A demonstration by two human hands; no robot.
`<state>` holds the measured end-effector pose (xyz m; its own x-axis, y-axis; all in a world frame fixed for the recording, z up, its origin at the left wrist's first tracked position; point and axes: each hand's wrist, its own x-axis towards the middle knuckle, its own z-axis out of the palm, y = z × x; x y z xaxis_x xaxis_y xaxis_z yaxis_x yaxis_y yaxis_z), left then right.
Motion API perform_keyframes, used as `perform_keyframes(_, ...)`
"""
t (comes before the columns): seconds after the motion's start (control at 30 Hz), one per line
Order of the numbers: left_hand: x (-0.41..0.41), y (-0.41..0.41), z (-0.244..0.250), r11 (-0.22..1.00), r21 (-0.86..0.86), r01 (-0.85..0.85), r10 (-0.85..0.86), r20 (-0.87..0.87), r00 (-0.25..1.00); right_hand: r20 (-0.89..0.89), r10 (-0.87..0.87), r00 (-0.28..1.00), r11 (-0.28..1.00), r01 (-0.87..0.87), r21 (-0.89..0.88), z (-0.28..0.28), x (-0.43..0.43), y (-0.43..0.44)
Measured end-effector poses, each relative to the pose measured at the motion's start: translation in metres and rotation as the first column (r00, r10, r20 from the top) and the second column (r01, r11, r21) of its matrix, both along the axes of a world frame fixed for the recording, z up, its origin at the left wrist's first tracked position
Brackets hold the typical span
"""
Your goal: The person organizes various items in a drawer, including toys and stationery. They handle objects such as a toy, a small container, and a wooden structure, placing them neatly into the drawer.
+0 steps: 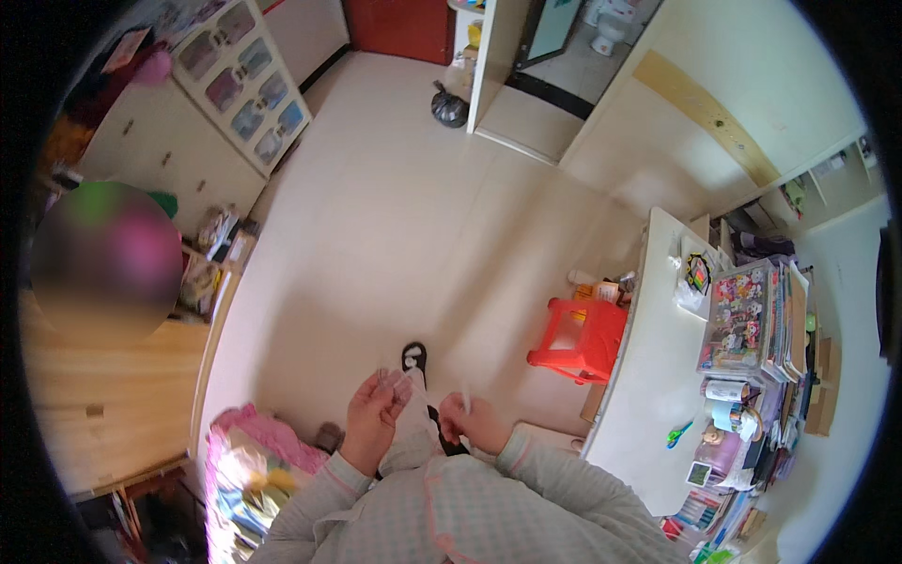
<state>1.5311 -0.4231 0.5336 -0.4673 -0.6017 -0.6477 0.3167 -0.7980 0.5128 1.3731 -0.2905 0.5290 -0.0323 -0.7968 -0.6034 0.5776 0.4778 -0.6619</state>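
Both of my hands are raised in front of my body, above the floor. Fingers and thumb of my left hand [375, 417] pinch a small clear, thin plastic-like item [392, 386]; its exact kind is hard to make out. To the right, my right hand [473, 421] is curled with a thin whitish strip [465, 400] at its fingers, blurred by motion. A thin pale line seems to run from the clear item towards the right hand. Below the hands show a black slipper [414, 358] and my checked grey sleeves and top.
A red plastic stool [585, 341] stands beside the long white desk [634, 423], which bears green-blue scissors [678, 435], a clear sticker-covered box [736, 317] and books. At left are a wooden surface [127, 395] and a pink-edged pile of cloth [268, 451]. A black bag [449, 106] lies by the doorway.
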Motion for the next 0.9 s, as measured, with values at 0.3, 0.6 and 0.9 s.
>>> perform_keyframes(0.3, -0.015, 0.172, 0.029, 0.984, 0.059, 0.168, -0.150, -0.228, 0.962, 0.118, -0.069, 0.991, 0.995, 0.078, -0.068, 0.022, -0.043, 0.168)
perform_keyframes(0.6, -0.015, 0.299, 0.042, 0.958, -0.123, 0.260, -0.275, -0.138, 0.951, -0.226, -0.309, 0.924, 0.950, 0.293, -0.106, 0.007, -0.021, 0.307)
perform_keyframes(0.9, 0.050, 0.443, -0.008, 0.799, -0.442, 0.406, -0.409, 0.094, 0.908, 0.620, -0.539, 0.571, 0.753, 0.656, 0.051, -0.007, 0.011, 0.486)
